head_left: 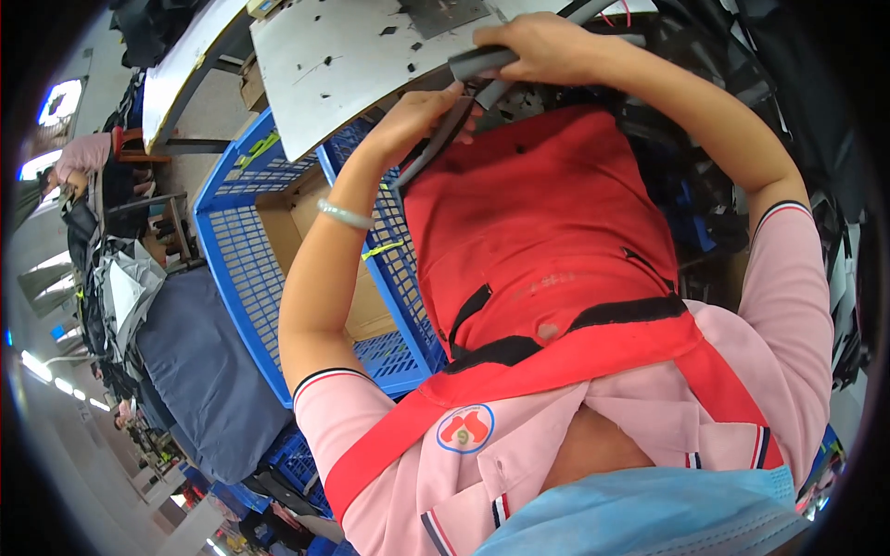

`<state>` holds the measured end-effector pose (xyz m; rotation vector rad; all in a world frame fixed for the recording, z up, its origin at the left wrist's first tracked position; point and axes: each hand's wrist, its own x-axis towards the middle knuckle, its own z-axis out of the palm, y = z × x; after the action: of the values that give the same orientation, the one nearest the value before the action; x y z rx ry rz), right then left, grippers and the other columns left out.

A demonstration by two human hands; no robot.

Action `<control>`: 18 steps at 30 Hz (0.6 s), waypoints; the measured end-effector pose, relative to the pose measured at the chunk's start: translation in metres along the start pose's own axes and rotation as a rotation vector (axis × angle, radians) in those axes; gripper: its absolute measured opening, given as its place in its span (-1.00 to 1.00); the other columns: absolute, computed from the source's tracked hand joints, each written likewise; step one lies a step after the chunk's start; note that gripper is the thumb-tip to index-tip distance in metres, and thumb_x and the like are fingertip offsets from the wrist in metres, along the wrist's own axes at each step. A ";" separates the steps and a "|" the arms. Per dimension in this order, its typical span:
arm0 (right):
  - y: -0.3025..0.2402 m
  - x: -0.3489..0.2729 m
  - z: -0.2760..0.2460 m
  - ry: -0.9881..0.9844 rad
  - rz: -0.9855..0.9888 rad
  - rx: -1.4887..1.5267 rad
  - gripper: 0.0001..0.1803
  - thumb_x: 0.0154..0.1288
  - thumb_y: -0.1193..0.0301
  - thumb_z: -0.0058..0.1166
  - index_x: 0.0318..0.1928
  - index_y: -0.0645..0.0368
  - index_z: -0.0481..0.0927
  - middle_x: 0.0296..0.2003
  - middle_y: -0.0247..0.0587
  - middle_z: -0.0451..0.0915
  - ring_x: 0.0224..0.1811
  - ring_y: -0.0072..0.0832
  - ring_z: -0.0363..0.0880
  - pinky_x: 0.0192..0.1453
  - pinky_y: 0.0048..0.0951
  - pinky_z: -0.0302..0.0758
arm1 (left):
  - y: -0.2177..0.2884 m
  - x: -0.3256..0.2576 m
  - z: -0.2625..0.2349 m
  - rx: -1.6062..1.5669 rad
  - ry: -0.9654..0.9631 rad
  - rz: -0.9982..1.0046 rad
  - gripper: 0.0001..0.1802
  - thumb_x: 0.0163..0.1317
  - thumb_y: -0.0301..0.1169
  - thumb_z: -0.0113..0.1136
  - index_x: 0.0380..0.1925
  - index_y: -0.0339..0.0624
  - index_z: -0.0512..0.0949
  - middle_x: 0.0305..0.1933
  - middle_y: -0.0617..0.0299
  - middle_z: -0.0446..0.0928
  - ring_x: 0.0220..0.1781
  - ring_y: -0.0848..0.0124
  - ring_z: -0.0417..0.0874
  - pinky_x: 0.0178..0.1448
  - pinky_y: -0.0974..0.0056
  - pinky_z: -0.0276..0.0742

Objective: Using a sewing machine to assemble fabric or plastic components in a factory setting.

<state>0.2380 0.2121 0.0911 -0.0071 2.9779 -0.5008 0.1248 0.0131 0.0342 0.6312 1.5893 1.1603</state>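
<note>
My left hand (pixel 413 116) grips the lower end of a long grey strip (pixel 436 139) just above my red apron (pixel 538 232). My right hand (pixel 542 46) is closed on the upper part of the same grey strip (pixel 482 63), at the edge of a pale grey work table (pixel 343 65). The strip bends between the two hands. A pale bracelet (pixel 345 215) circles my left wrist. Dark parts lie heaped behind the strip, partly hidden by my right arm.
A blue plastic crate (pixel 241 250) lined with brown cardboard stands left of my lap under the table. A dark grey cushion or bag (pixel 204 361) lies beside it. Another person in pink (pixel 83 157) works at far left. Dark stacked material (pixel 705 204) fills the right.
</note>
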 end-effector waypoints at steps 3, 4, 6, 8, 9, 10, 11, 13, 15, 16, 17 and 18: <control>0.013 -0.004 -0.018 -0.048 -0.043 0.320 -0.37 0.32 -0.09 0.06 0.08 0.22 0.50 -0.27 0.22 0.63 -0.18 0.08 0.60 -0.11 -0.15 0.49 | 0.015 -0.011 -0.006 -0.090 -0.053 0.025 -0.63 0.32 -0.15 0.22 -0.10 -0.25 0.63 -0.43 0.34 0.53 -0.34 0.56 0.52 -0.24 0.46 0.43; 0.011 -0.004 -0.027 -0.012 -0.023 0.277 -0.36 0.28 -0.10 0.12 0.02 0.27 0.54 -0.25 0.20 0.64 -0.16 0.04 0.61 -0.12 -0.17 0.49 | 0.024 -0.011 -0.011 0.034 0.010 0.139 -0.62 0.30 -0.16 0.26 -0.10 -0.25 0.63 -0.44 0.35 0.52 -0.34 0.56 0.52 -0.24 0.47 0.42; 0.014 -0.021 -0.043 0.168 -0.349 0.286 -0.34 0.21 -0.09 0.20 -0.04 0.32 0.56 -0.26 0.18 0.64 -0.17 -0.01 0.62 -0.14 -0.20 0.50 | 0.043 -0.008 -0.011 -0.007 -0.034 0.181 -0.62 0.28 -0.19 0.28 -0.10 -0.30 0.63 -0.39 0.35 0.56 -0.33 0.56 0.52 -0.23 0.46 0.42; 0.018 -0.008 -0.053 0.088 -0.166 0.281 -0.34 0.14 -0.06 0.28 -0.08 0.35 0.58 -0.29 0.16 0.65 -0.19 -0.04 0.64 -0.17 -0.22 0.51 | 0.058 -0.009 -0.007 0.327 0.168 0.306 -0.65 0.31 -0.25 0.24 -0.07 -0.31 0.62 -0.30 0.34 0.59 -0.23 0.58 0.51 -0.10 0.48 0.40; 0.017 -0.008 -0.060 0.043 -0.129 0.236 -0.33 0.11 -0.06 0.30 -0.07 0.35 0.58 -0.29 0.16 0.65 -0.19 -0.04 0.64 -0.17 -0.22 0.51 | 0.063 -0.008 -0.008 0.442 0.210 0.381 -0.67 0.29 -0.27 0.25 -0.10 -0.32 0.64 -0.27 0.33 0.60 -0.23 0.59 0.51 -0.10 0.49 0.40; 0.017 -0.008 -0.064 -0.002 -0.093 0.192 -0.32 0.08 -0.05 0.33 -0.07 0.35 0.58 -0.30 0.17 0.65 -0.20 -0.04 0.65 -0.17 -0.22 0.51 | 0.067 -0.006 -0.009 0.444 0.209 0.385 -0.67 0.29 -0.27 0.25 -0.10 -0.32 0.64 -0.27 0.33 0.60 -0.23 0.59 0.51 -0.10 0.49 0.40; 0.020 -0.005 -0.064 0.031 -0.064 0.178 -0.32 0.04 -0.05 0.36 -0.09 0.35 0.59 -0.27 0.20 0.64 -0.18 -0.03 0.64 -0.16 -0.19 0.51 | 0.072 -0.004 -0.009 0.477 0.247 0.399 -0.67 0.29 -0.28 0.24 -0.11 -0.33 0.64 -0.29 0.34 0.60 -0.25 0.59 0.50 -0.13 0.49 0.39; 0.031 0.000 -0.064 0.103 -0.095 0.165 -0.32 0.03 -0.04 0.37 -0.10 0.35 0.59 -0.27 0.20 0.64 -0.18 -0.03 0.64 -0.16 -0.18 0.51 | 0.082 0.002 -0.012 0.458 0.275 0.380 -0.70 0.29 -0.30 0.24 -0.13 -0.32 0.65 -0.34 0.37 0.58 -0.34 0.62 0.46 -0.21 0.51 0.36; 0.031 0.004 -0.070 0.157 -0.101 0.182 -0.32 0.01 0.01 0.40 -0.06 0.36 0.59 -0.23 0.22 0.64 -0.14 -0.04 0.64 -0.11 -0.20 0.51 | 0.083 0.010 -0.018 0.369 0.286 0.400 -0.70 0.26 -0.30 0.25 -0.17 -0.33 0.66 -0.39 0.38 0.56 -0.37 0.63 0.44 -0.27 0.49 0.35; 0.032 0.003 -0.071 0.161 -0.103 0.182 -0.32 0.01 0.01 0.40 -0.06 0.36 0.59 -0.23 0.22 0.64 -0.14 -0.04 0.64 -0.11 -0.20 0.51 | 0.084 0.014 -0.021 0.276 0.295 0.418 -0.70 0.23 -0.30 0.26 -0.20 -0.35 0.67 -0.45 0.39 0.54 -0.41 0.64 0.42 -0.32 0.48 0.33; 0.036 0.000 -0.073 0.212 -0.182 0.245 -0.30 0.00 0.02 0.40 -0.03 0.37 0.58 -0.20 0.22 0.64 -0.13 -0.04 0.64 -0.08 -0.21 0.51 | 0.087 0.018 -0.022 0.183 0.281 0.399 -0.72 0.23 -0.32 0.27 -0.19 -0.34 0.68 -0.43 0.40 0.55 -0.42 0.64 0.42 -0.33 0.47 0.32; 0.039 -0.002 -0.074 0.262 -0.262 0.307 -0.28 0.00 0.04 0.41 0.01 0.39 0.56 -0.17 0.23 0.64 -0.11 -0.05 0.63 -0.05 -0.23 0.51 | 0.089 0.021 -0.022 0.186 0.277 0.402 -0.72 0.23 -0.32 0.27 -0.19 -0.34 0.68 -0.43 0.40 0.55 -0.42 0.64 0.42 -0.33 0.47 0.32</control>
<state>0.2317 0.2729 0.1481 -0.3313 3.1295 -1.0624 0.0843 0.0579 0.1065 0.9787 1.8743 1.4516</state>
